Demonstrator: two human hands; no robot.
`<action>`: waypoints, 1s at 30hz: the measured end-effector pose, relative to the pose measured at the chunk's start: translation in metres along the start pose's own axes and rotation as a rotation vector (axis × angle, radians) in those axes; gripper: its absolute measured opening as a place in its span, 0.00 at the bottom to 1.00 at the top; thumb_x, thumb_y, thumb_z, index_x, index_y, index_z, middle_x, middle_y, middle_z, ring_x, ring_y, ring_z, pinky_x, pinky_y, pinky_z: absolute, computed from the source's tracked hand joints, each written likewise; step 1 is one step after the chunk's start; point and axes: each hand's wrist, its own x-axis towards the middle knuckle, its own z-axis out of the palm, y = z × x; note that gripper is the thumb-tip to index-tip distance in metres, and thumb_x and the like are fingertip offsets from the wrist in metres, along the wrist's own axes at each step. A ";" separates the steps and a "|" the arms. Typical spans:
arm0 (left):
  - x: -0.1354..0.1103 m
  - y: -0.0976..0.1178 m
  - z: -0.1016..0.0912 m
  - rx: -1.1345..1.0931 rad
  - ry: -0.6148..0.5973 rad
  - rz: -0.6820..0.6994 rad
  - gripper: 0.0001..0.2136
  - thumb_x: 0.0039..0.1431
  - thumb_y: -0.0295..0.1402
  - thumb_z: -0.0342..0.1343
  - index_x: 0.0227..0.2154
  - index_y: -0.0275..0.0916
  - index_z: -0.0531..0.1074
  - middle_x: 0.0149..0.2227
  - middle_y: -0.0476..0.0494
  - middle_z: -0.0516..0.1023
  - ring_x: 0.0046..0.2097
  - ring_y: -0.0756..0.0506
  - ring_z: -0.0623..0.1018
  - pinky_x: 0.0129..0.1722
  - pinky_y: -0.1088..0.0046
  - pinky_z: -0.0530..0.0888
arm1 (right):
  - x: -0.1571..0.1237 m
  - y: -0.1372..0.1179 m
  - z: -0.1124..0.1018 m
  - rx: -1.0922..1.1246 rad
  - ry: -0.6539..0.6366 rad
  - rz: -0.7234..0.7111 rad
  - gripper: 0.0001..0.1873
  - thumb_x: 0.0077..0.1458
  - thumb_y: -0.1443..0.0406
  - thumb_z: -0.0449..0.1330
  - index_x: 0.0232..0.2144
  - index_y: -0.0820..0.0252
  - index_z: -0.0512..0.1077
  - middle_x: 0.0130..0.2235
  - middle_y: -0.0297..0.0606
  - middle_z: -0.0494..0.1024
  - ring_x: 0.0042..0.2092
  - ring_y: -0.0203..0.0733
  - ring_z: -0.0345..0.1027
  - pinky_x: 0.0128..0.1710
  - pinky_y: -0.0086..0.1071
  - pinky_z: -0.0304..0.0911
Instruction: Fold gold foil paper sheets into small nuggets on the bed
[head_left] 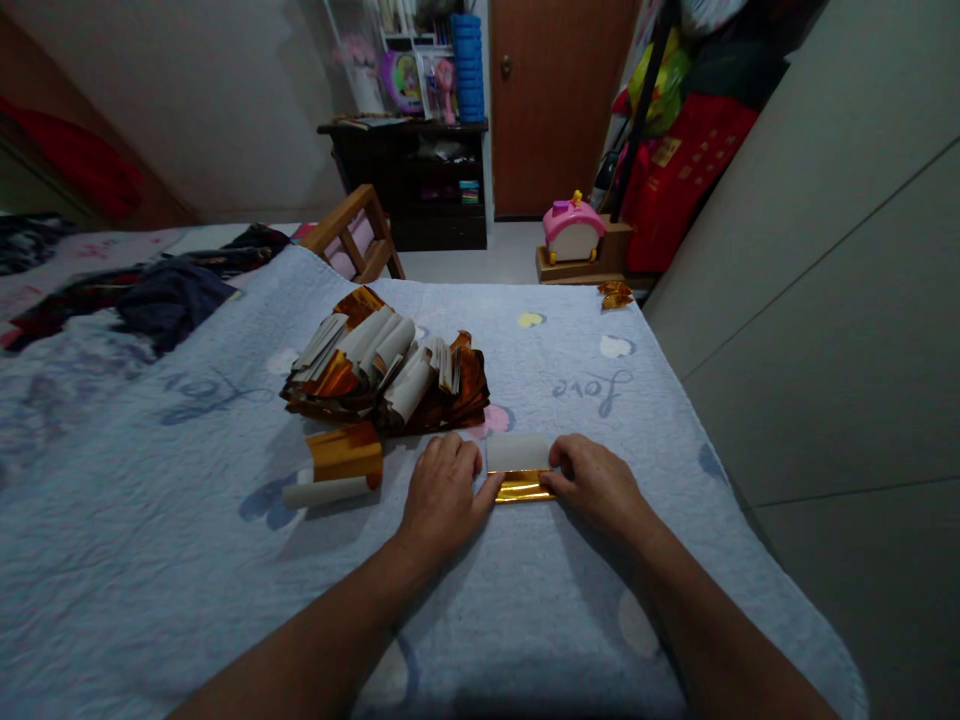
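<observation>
A small sheet of gold-and-white foil paper [517, 453] lies on the light blue bedspread [555, 600], with a gold strip folded over along its near side. My left hand [444, 490] presses its left edge, thumb at the gold strip and fingers curled. My right hand [600, 482] grips the right edge between thumb and bent forefinger. Left of my left hand rests a loose curled gold sheet [345, 455], its white side rolled up at the near edge. Behind it is a heap of similar foil papers [409, 385], bent and overlapping.
A small crumpled gold piece [615, 294] lies at the far right corner of the bedspread. Dark clothes [176, 295] are on the left. Beyond stand a wooden chair [360, 235], a dark shelf [409, 190] and a pink toy [574, 230]. A pale cabinet [825, 300] borders the right.
</observation>
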 end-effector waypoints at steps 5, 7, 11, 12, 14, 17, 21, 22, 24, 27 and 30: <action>0.001 0.000 0.002 -0.085 -0.067 -0.019 0.10 0.57 0.38 0.64 0.32 0.39 0.70 0.39 0.43 0.71 0.45 0.38 0.71 0.45 0.60 0.68 | 0.000 0.002 0.002 0.004 0.016 -0.005 0.07 0.55 0.64 0.63 0.37 0.58 0.71 0.36 0.37 0.77 0.35 0.41 0.67 0.32 0.32 0.49; 0.002 0.000 0.003 -0.153 -0.068 -0.039 0.09 0.55 0.37 0.65 0.32 0.39 0.70 0.39 0.43 0.72 0.46 0.37 0.71 0.46 0.60 0.67 | 0.000 0.002 0.002 0.012 0.022 -0.006 0.08 0.55 0.65 0.63 0.38 0.58 0.71 0.37 0.37 0.77 0.36 0.42 0.68 0.32 0.32 0.50; 0.005 0.001 0.002 -0.274 -0.082 -0.053 0.09 0.53 0.32 0.64 0.28 0.40 0.68 0.36 0.44 0.73 0.44 0.38 0.71 0.44 0.63 0.66 | 0.000 0.002 0.002 0.033 0.014 0.010 0.10 0.53 0.65 0.64 0.39 0.58 0.70 0.34 0.36 0.76 0.34 0.41 0.67 0.31 0.31 0.50; 0.005 0.002 0.002 -0.302 -0.088 -0.052 0.09 0.53 0.31 0.63 0.28 0.40 0.67 0.35 0.45 0.73 0.43 0.39 0.71 0.43 0.63 0.66 | 0.000 0.002 0.002 0.042 0.011 0.011 0.10 0.53 0.65 0.64 0.39 0.58 0.70 0.33 0.35 0.76 0.33 0.41 0.67 0.30 0.31 0.49; 0.005 0.004 0.002 -0.376 -0.099 -0.056 0.08 0.54 0.29 0.62 0.28 0.40 0.66 0.32 0.47 0.72 0.41 0.41 0.72 0.41 0.65 0.65 | 0.000 0.002 0.002 0.061 0.009 0.004 0.11 0.52 0.65 0.64 0.38 0.58 0.69 0.32 0.34 0.75 0.32 0.40 0.66 0.30 0.31 0.49; 0.004 0.006 0.003 -0.499 -0.105 -0.064 0.07 0.54 0.27 0.59 0.29 0.41 0.65 0.31 0.50 0.71 0.37 0.44 0.72 0.38 0.69 0.65 | 0.000 0.003 0.002 0.090 0.023 -0.001 0.12 0.52 0.65 0.64 0.39 0.57 0.68 0.31 0.33 0.74 0.31 0.40 0.66 0.30 0.31 0.49; 0.001 0.008 0.004 -0.621 -0.072 -0.079 0.06 0.54 0.26 0.58 0.32 0.40 0.67 0.33 0.49 0.72 0.38 0.45 0.72 0.38 0.70 0.66 | 0.000 0.006 0.002 0.188 0.036 0.017 0.18 0.49 0.66 0.65 0.43 0.57 0.66 0.32 0.33 0.74 0.32 0.42 0.67 0.30 0.32 0.52; 0.001 0.008 0.003 -0.642 -0.054 -0.080 0.07 0.54 0.26 0.59 0.34 0.40 0.68 0.34 0.49 0.72 0.38 0.45 0.73 0.39 0.70 0.66 | 0.000 0.008 0.002 0.227 0.047 0.013 0.20 0.48 0.66 0.65 0.44 0.57 0.66 0.34 0.34 0.75 0.33 0.42 0.68 0.30 0.32 0.53; 0.000 0.008 0.003 -0.671 -0.016 -0.069 0.07 0.53 0.26 0.59 0.35 0.40 0.69 0.35 0.48 0.73 0.39 0.45 0.73 0.40 0.70 0.67 | 0.002 0.012 0.003 0.311 0.071 -0.008 0.22 0.47 0.66 0.66 0.45 0.58 0.67 0.36 0.36 0.75 0.34 0.42 0.69 0.32 0.32 0.56; 0.000 0.008 0.002 -0.699 0.029 -0.046 0.06 0.53 0.27 0.60 0.34 0.40 0.72 0.35 0.48 0.74 0.38 0.45 0.74 0.40 0.70 0.68 | 0.005 0.016 0.003 0.438 0.041 -0.043 0.15 0.46 0.67 0.65 0.39 0.59 0.71 0.34 0.36 0.76 0.33 0.42 0.68 0.32 0.33 0.59; 0.000 0.006 0.003 -0.727 0.040 -0.048 0.04 0.53 0.27 0.60 0.33 0.40 0.74 0.34 0.47 0.74 0.38 0.45 0.74 0.40 0.70 0.68 | 0.006 0.015 0.001 0.651 -0.067 -0.085 0.12 0.46 0.69 0.64 0.37 0.60 0.75 0.35 0.39 0.80 0.36 0.44 0.71 0.35 0.33 0.64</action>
